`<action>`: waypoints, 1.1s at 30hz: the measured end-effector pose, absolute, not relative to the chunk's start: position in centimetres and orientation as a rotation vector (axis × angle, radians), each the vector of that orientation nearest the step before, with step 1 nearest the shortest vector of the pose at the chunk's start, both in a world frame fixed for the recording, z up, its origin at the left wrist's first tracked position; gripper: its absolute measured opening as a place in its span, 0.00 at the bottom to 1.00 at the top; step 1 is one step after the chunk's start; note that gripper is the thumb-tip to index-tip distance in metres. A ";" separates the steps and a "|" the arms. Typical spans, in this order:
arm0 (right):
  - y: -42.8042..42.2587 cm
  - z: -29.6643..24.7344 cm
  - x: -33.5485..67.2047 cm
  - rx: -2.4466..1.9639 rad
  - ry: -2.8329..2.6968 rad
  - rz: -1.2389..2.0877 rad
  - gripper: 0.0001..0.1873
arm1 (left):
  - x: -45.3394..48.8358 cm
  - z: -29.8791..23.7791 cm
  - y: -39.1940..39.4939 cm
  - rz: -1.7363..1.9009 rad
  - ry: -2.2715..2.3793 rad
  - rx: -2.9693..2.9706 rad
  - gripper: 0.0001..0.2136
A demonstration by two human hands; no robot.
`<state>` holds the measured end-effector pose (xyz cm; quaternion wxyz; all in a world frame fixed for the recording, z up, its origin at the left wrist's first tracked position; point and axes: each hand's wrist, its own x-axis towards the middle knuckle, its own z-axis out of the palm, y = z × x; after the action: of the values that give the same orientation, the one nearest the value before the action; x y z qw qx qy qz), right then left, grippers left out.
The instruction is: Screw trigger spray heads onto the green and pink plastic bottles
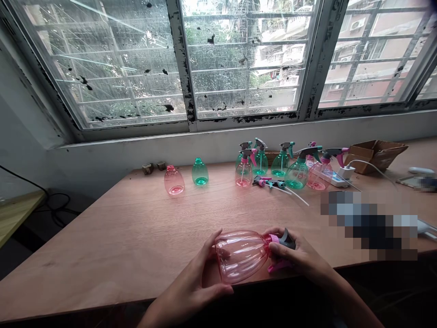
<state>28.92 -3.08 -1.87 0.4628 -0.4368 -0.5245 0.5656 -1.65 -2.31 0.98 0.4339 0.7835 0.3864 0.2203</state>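
A clear pink spray bottle [241,255] lies on its side near the front edge of the wooden table [136,228]. My left hand [198,282] cups the bottle's round body from the left and below, fingers curled round it. My right hand [300,259] is closed on the pink and grey trigger spray head [282,243] at the bottle's neck.
Further back stand an uncapped pink bottle [174,181] and an uncapped green bottle [200,172]. Several capped green and pink spray bottles [280,166] cluster at back right with loose spray heads [269,183]. A cardboard box [375,155] and a white power strip [336,178] sit at right.
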 end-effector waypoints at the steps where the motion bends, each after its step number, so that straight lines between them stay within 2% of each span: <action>1: -3.1 -1.9 28.9 -1.078 -1.294 1.384 0.22 | -1.6 1.0 -2.3 0.549 0.963 1.945 0.44; 33: -3.1 -1.4 28.8 -1.081 -1.260 1.392 0.22 | -1.5 1.2 -2.4 0.549 0.976 1.941 0.45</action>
<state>28.81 -3.11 -1.43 0.4684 -0.4408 -0.5137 0.5678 -1.52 -2.39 1.22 0.4354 0.7797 0.3923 0.2206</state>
